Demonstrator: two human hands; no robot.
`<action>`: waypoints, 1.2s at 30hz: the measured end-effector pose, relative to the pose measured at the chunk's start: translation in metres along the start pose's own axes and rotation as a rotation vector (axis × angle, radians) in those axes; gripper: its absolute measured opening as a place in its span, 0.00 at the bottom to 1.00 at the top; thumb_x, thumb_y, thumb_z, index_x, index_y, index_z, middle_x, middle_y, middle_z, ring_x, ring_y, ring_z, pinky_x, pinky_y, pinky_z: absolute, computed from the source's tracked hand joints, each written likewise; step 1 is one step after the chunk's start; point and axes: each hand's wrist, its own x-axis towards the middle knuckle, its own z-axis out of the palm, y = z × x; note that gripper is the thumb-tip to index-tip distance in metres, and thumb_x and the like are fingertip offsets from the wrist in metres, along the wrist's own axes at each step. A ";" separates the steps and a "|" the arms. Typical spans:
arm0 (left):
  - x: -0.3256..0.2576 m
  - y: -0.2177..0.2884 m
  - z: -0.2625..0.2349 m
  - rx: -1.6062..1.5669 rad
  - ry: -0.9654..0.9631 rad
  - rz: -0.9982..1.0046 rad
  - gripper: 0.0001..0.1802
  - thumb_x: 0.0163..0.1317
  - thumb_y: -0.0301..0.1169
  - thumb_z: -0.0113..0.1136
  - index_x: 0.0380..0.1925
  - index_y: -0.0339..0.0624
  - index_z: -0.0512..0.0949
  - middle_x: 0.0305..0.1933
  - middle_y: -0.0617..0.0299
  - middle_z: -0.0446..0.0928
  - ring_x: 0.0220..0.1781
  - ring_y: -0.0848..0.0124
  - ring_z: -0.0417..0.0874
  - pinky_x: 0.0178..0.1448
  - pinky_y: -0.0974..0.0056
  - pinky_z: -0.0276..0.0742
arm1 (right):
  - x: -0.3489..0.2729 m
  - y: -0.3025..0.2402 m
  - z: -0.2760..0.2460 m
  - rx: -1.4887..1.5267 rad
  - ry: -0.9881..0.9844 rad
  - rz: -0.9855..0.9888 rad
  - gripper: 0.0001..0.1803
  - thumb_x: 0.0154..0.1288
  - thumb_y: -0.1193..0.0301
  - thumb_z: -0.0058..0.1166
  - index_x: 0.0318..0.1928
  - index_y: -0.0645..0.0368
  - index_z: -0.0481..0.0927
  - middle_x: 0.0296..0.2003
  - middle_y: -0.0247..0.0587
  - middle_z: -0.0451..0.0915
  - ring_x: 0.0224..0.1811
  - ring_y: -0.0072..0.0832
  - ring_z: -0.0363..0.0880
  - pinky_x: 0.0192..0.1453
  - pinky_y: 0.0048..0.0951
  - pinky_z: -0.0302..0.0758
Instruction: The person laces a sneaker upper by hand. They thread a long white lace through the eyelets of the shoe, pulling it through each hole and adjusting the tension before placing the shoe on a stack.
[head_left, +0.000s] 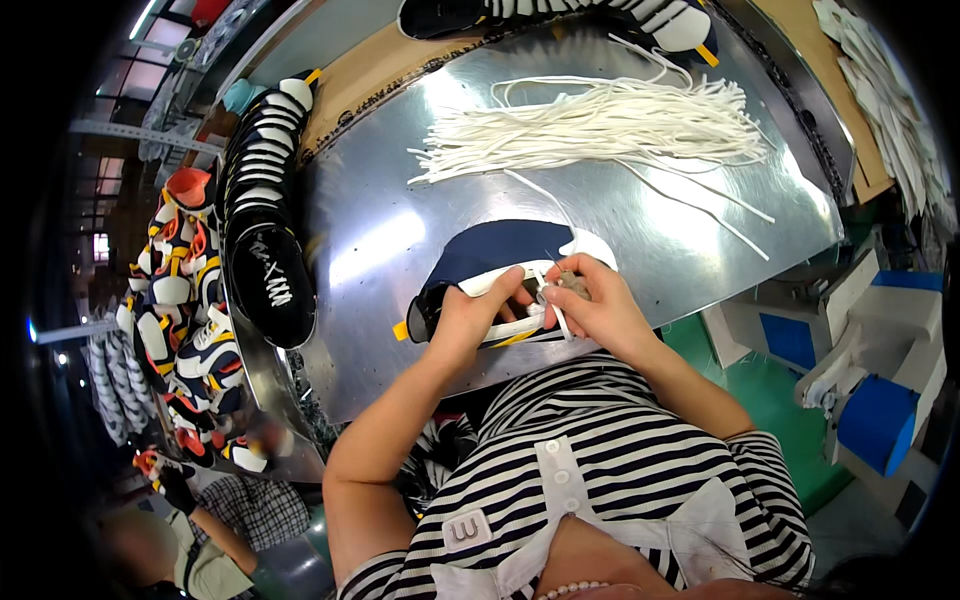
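Hands point(474, 314) touch navy shoe point(500, 245), one seemingly inside.

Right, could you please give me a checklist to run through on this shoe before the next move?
1. Left hand on the navy-and-white sneaker: ok, at its opening.
2. Right hand on the white shoelace: ok, pinched.
3. No loose strand at the toe: not ok, a white strand trails there.
4. Bundle of white laces off the sneaker: ok, it lies beyond on the metal table.
5. Eyelets under the fingers: cannot tell, hidden.
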 end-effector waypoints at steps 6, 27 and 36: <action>-0.008 -0.002 0.011 0.047 0.183 0.068 0.10 0.60 0.34 0.69 0.34 0.37 0.84 0.27 0.66 0.82 0.27 0.79 0.80 0.32 0.72 0.74 | 0.006 -0.009 0.004 -0.224 0.023 -0.027 0.16 0.67 0.72 0.58 0.47 0.63 0.65 0.22 0.36 0.80 0.17 0.19 0.70 0.21 0.23 0.66; -0.006 -0.009 0.012 0.089 0.153 0.249 0.08 0.62 0.27 0.67 0.38 0.33 0.83 0.33 0.63 0.84 0.34 0.78 0.83 0.39 0.72 0.78 | 0.010 -0.009 -0.014 -0.712 0.033 -0.339 0.10 0.68 0.68 0.54 0.40 0.62 0.74 0.26 0.47 0.82 0.29 0.47 0.82 0.36 0.42 0.76; -0.013 -0.008 0.011 0.062 0.036 0.260 0.08 0.66 0.23 0.59 0.43 0.33 0.80 0.36 0.60 0.84 0.37 0.73 0.85 0.41 0.67 0.79 | 0.031 -0.024 0.010 -1.068 -0.070 -0.216 0.14 0.65 0.69 0.54 0.46 0.65 0.70 0.28 0.59 0.81 0.34 0.54 0.82 0.39 0.47 0.76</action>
